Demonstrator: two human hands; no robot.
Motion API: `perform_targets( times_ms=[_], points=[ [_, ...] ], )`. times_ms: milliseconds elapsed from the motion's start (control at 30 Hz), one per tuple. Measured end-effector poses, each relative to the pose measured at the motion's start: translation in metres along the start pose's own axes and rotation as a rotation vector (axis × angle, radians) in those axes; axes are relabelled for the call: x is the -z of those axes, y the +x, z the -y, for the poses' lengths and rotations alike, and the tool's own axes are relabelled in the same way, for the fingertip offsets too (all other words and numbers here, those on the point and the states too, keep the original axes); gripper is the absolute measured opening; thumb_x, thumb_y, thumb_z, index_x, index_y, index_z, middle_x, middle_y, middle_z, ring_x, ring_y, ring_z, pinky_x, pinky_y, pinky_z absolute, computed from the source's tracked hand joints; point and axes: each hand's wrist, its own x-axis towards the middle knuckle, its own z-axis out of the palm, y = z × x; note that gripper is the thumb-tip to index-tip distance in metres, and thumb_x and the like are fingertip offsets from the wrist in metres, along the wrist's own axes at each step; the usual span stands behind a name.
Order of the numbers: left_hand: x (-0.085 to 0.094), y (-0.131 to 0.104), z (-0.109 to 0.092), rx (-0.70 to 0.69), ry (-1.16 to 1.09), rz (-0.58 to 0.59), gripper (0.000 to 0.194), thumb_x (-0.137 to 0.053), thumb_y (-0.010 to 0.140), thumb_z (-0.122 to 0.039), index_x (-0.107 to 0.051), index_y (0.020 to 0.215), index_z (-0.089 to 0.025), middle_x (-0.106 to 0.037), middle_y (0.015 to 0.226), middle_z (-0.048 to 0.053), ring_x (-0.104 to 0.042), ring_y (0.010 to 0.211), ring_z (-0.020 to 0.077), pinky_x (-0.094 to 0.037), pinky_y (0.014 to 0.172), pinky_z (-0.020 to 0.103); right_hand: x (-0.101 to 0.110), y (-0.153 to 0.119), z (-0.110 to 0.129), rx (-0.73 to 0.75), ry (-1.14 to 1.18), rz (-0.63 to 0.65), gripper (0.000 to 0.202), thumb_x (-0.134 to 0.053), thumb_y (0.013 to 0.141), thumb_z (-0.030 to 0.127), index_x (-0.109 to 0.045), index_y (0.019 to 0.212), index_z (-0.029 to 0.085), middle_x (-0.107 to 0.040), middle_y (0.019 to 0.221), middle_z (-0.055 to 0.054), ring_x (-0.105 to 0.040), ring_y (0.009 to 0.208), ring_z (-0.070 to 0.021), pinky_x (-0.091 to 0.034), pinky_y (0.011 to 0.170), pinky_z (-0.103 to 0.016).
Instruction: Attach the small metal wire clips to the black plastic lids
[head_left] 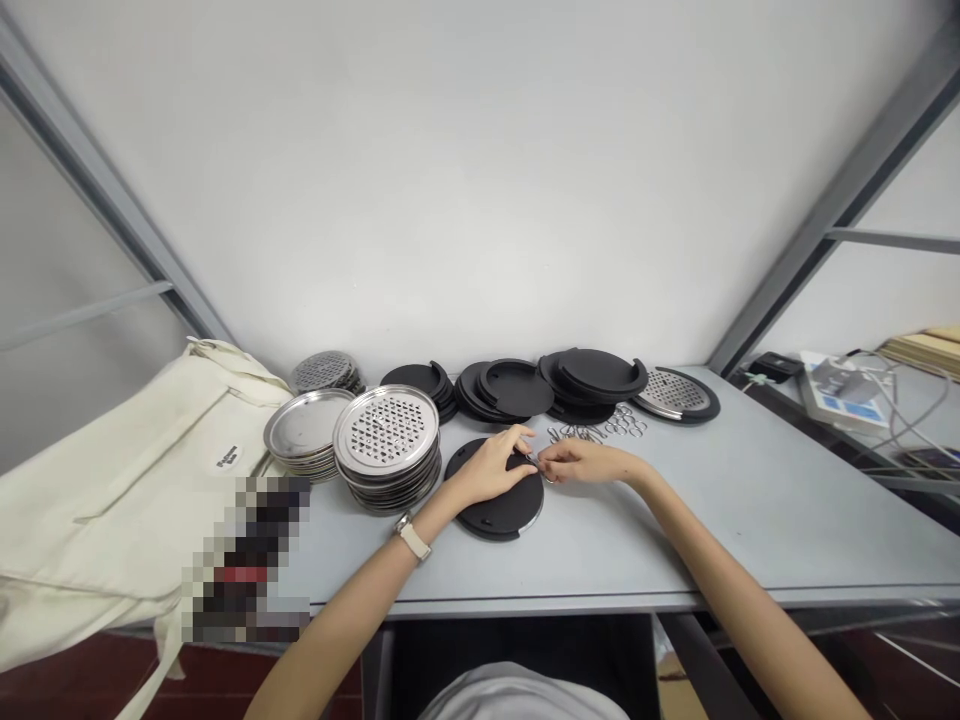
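A round black plastic disc [495,503] with a thin metal edge showing at its lower right lies flat on the table in front of me. My left hand [499,465] rests across it, fingers curled and thumb gripping near its right edge. At that same edge my right hand [574,462] pinches a small metal wire ring [550,481], partly hidden by the fingers. Just behind my right hand lie several loose wire rings [626,422]. To the left stands a stack of round metal grater plates [386,432].
Smooth round metal plates [304,425] are stacked farther left, beside a cream bag [127,500]. Black discs [600,372] stand in piles along the wall. A grater plate in a black holder [679,392] lies back right. Cables and a white-blue box [840,390] sit at far right.
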Motion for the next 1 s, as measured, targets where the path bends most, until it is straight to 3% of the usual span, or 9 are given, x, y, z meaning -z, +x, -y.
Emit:
perform_targets(
  times_ms=[833,1000],
  points=[
    [0.0017,-0.0009,-0.0064,0.007,0.008,0.024,0.044,-0.061,0.081,-0.018,-0.046,0.122,-0.023,-0.064,0.102,0.004,-0.060,0.098,0.0185,-0.044,0.090,0.032,0.0007,-0.0009,0.0012,0.005,0.029,0.009,0.015,-0.045,0.076,0.025,-0.051,0.066,0.017,-0.051,0.067,0.001,-0.048,0.064,-0.0124,-0.042,0.066,-0.025],
    [0.0032,-0.0016,-0.0084,-0.019,-0.033,0.056,0.043,-0.051,0.084,-0.010,-0.043,0.125,-0.022,-0.065,0.103,0.005,-0.061,0.099,0.0177,-0.045,0.090,0.031,0.0024,-0.0050,0.0034,-0.013,0.039,0.019,0.016,-0.045,0.076,0.026,-0.049,0.063,0.017,-0.049,0.063,0.002,-0.047,0.061,-0.0117,-0.041,0.062,-0.024]
  ],
)
